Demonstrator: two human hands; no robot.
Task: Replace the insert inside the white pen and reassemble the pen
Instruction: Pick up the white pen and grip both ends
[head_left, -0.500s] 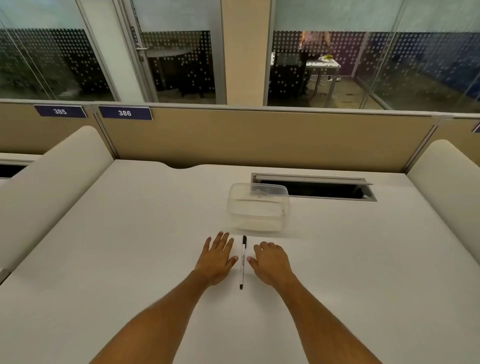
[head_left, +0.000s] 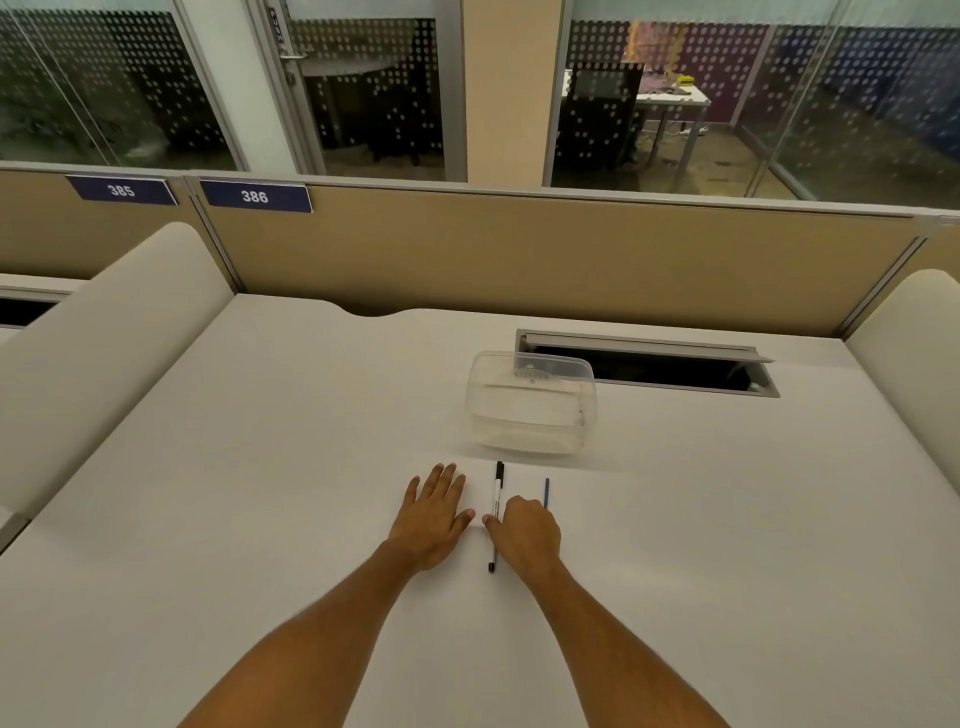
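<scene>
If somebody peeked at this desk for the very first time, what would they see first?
Probably the two bare hands in the middle of the white desk: the left hand lies flat, the right hand is curled next to a white pen with a black cap. A thin blue insert lies just right of that hand. Behind the pen sits a clear plastic box.

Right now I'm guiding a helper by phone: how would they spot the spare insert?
Find the clear plastic tub on the white desk. Just in front of it lies the white pen, with the right hand beside it. The insert is the thin blue rod past that hand, far slimmer than the pen.
</scene>
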